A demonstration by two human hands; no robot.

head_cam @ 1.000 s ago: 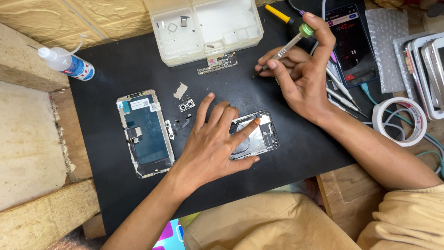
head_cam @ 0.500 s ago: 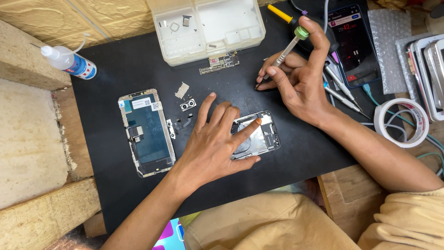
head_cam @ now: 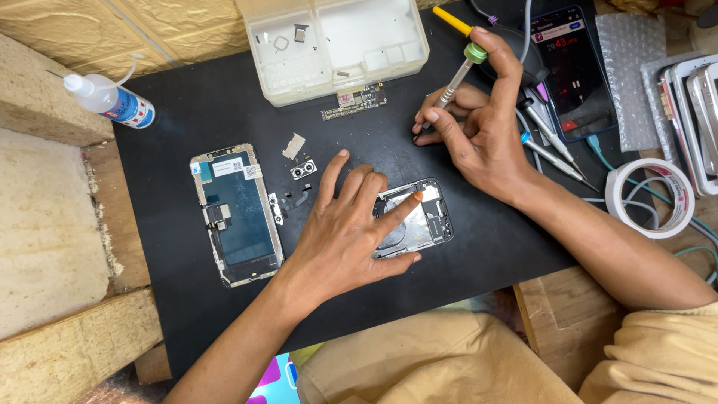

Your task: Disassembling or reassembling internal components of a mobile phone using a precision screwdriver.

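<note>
Up top we have a white plastic parts tray (head_cam: 374,45) sitting on the black mat (head_cam: 187,112), a narrow circuit board (head_cam: 354,101) just below it. Over on the left, a clear squeeze bottle (head_cam: 108,99) lies tilted at the mat's edge. We see a detached screen panel (head_cam: 236,214) lying flat, a small camera module (head_cam: 302,170) beside it, and a tape roll (head_cam: 649,198) far right.

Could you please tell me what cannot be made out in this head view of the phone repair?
- Opened phone body: its left part is hidden under the left hand.
- Screwdriver tip: hidden behind the right hand fingers.
- Small parts in the plastic tray: too small to identify.
- Stacked frames: cut off by the right edge.
</note>
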